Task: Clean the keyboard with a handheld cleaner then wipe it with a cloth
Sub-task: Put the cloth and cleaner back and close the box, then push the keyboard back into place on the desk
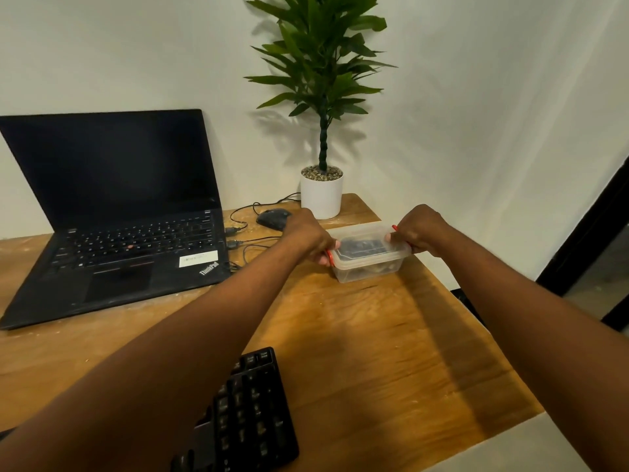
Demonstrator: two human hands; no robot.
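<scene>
Keyboard: black, on the tabletop nearest me, partly under my left forearm.
Left hand: I grip the clear lidded container at its left red clip.
Right hand: I grip its right end.
Laptop: open, far left.

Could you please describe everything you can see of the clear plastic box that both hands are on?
The box is a small, rectangular container of clear plastic with a clear lid and red clips at its two short ends. The lid is on. It sits flat on the wooden desk, right of the mouse and in front of the plant pot. Dark items show blurrily inside. The left hand grips its left end, the right hand its right end, fingers at the clips.
</scene>
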